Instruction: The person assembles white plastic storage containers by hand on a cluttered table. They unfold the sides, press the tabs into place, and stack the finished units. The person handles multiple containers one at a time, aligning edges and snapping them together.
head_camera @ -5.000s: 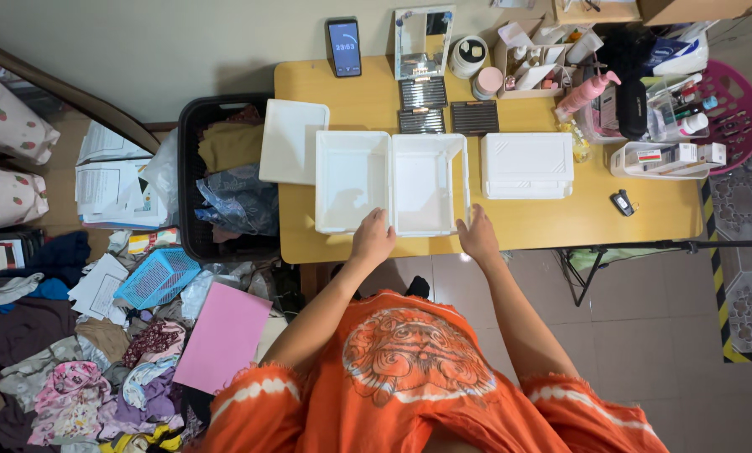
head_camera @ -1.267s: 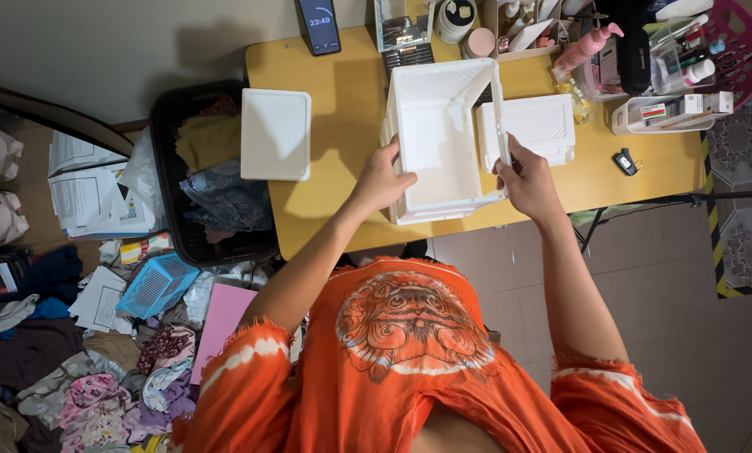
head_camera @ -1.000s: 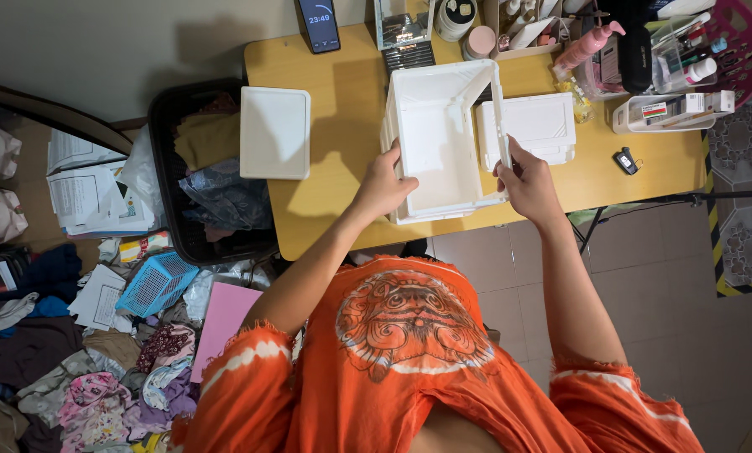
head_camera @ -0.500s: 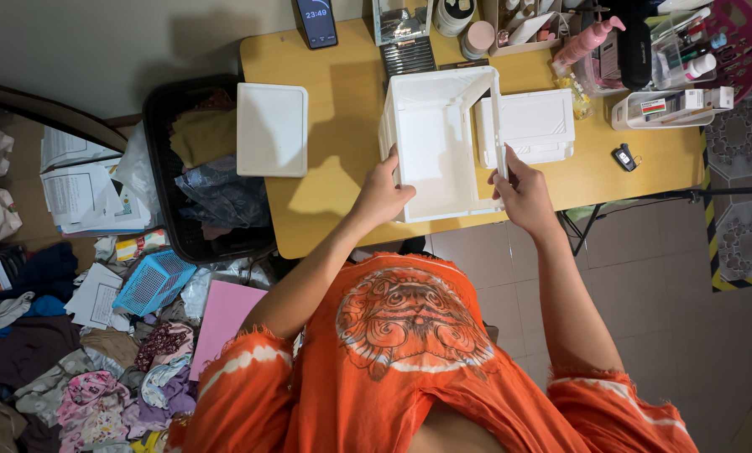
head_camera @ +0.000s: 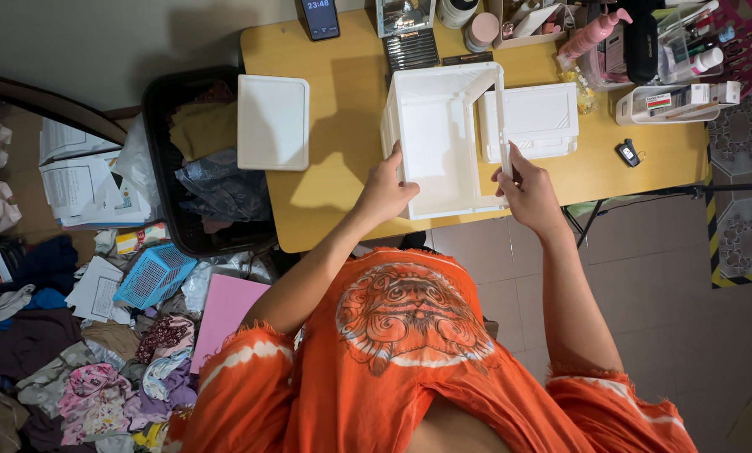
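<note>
Head view: the yellow wooden counter (head_camera: 334,184) carries a smooth white plastic box (head_camera: 439,143), boxy and open, standing on its near edge. The left hand (head_camera: 386,191) grips its left wall; the right hand (head_camera: 529,191) pinches the thin upright right panel. A flat white lid (head_camera: 273,122) lies well to the left. The top edge cuts off a dark phone (head_camera: 318,17).

The person wears an orange tie-dye top (head_camera: 409,352). A round ornate print sits at its centre. White bands cross frayed sleeves at 7 and 5 o'clock.
</note>
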